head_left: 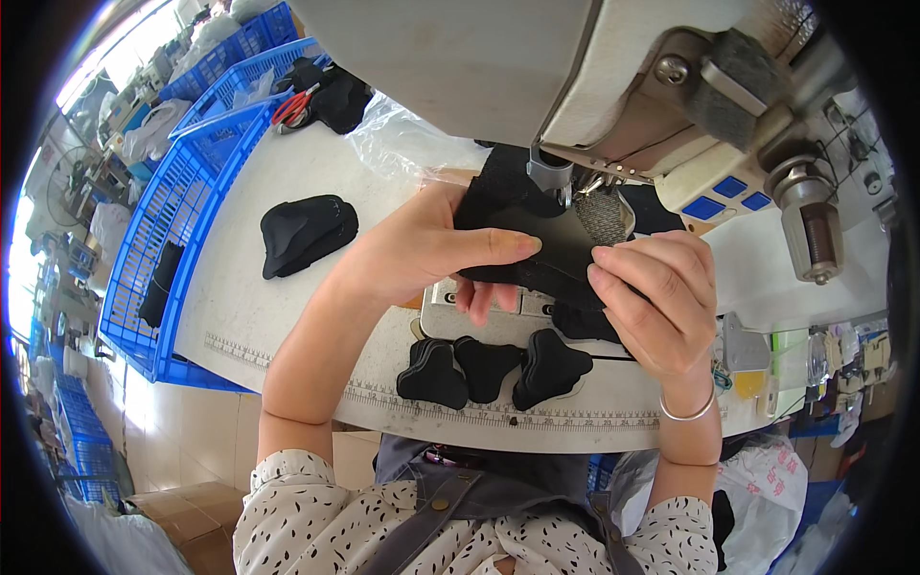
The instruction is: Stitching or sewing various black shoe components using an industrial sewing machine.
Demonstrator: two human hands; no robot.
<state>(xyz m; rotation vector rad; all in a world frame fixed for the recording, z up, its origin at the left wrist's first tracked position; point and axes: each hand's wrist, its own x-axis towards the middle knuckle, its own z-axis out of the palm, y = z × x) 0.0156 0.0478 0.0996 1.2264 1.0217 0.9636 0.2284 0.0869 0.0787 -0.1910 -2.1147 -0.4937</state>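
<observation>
A black fabric piece (551, 240) lies under the needle area (567, 187) of a sewing machine (470, 57). My left hand (426, 240) grips its left side, thumb stretched on top and fingers beneath. At the right edge of the fabric, my right hand (666, 302) pinches with thumb and fingertips. Toward me, near the table's front edge, sit small stacks of black shaped pieces (551, 369), side by side. Another black stack (309, 233) rests on the table left of my left forearm. A patch of grey mesh (604, 216) shows beside the needle area.
Blue plastic crates (144, 278) line the table's left side. Red-handled scissors (295, 108) lie by black pieces (340, 99) at the back left, near a clear plastic bag (407, 144). A blue-buttoned panel (724, 192) is on the machine's right. A printed ruler (498, 417) follows the front edge.
</observation>
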